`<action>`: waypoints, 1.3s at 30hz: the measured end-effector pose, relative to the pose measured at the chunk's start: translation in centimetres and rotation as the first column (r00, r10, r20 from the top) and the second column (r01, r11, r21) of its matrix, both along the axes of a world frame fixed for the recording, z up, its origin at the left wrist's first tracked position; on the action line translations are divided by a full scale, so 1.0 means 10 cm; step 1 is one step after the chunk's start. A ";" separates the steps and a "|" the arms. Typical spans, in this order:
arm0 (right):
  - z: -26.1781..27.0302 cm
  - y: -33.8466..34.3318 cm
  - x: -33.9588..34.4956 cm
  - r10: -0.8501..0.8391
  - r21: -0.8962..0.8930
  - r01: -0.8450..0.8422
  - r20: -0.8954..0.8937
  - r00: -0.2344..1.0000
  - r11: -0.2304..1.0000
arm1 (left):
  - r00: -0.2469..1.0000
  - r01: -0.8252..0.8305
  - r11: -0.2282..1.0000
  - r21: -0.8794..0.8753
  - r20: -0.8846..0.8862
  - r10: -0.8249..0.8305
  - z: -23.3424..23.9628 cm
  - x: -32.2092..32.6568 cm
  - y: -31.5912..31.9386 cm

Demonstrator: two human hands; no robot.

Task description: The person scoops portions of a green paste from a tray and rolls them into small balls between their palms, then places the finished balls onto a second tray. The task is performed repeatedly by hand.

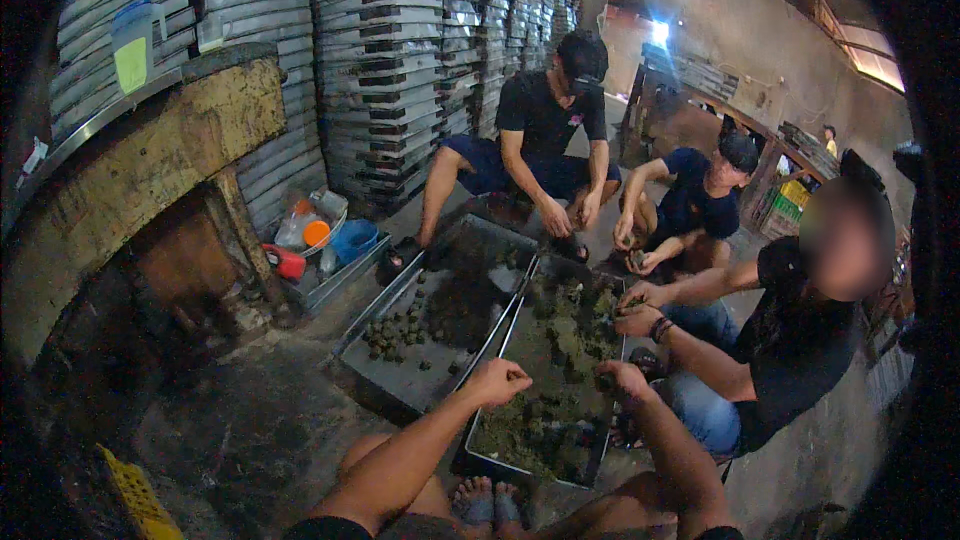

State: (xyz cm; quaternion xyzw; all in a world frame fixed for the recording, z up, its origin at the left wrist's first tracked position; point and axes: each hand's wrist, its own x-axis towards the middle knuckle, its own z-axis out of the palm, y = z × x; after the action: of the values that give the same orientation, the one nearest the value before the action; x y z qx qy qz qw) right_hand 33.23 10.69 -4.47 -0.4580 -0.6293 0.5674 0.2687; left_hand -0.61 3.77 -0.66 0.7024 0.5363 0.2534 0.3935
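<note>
Two shallow metal trays lie side by side on the floor before me. The right tray (544,390) holds a loose greenish-brown material in clumps. On the left tray (397,382) is a cluster of small dark round lumps (397,334). My left hand (499,382) hovers over the inner edge of the right tray with its fingers curled; whether something small is between them cannot be told. Near that tray's right edge is my right hand (626,380), its fingers bent around something dark that is too blurred to name.
Three people crouch or sit around the far and right sides, their hands near the trays. Tall stacks of metal trays (397,75) rise behind. At left stand a worn table (150,135) with a jug (133,52), and a blue bowl (354,240) on the floor.
</note>
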 end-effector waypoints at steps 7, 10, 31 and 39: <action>0.12 -0.14 -0.14 -0.399 -0.454 0.221 -0.344 0.850 0.863 | 0.999 0.014 0.999 -0.030 0.051 -0.012 0.03 0.14 0.02; 0.34 -0.16 -0.21 -0.337 -0.239 0.313 -0.064 0.939 0.919 | 0.998 0.059 0.998 0.019 0.030 -0.060 0.02 0.17 0.00; 0.55 -0.24 -0.27 -0.450 -0.383 0.370 -0.142 0.882 0.847 | 0.989 0.124 0.992 -0.008 -0.084 -0.124 0.01 0.26 -0.09; 0.59 -0.44 -0.40 -0.249 -0.274 0.282 0.152 0.957 0.919 | 0.993 0.106 0.994 -0.018 -0.046 -0.107 -0.01 0.35 -0.10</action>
State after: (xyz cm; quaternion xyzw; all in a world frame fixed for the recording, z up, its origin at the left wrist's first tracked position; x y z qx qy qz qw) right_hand 29.26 6.33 1.40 -0.6056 -0.4846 0.5854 0.2359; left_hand 2.91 2.81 -0.73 0.7326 0.5090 0.2116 0.3992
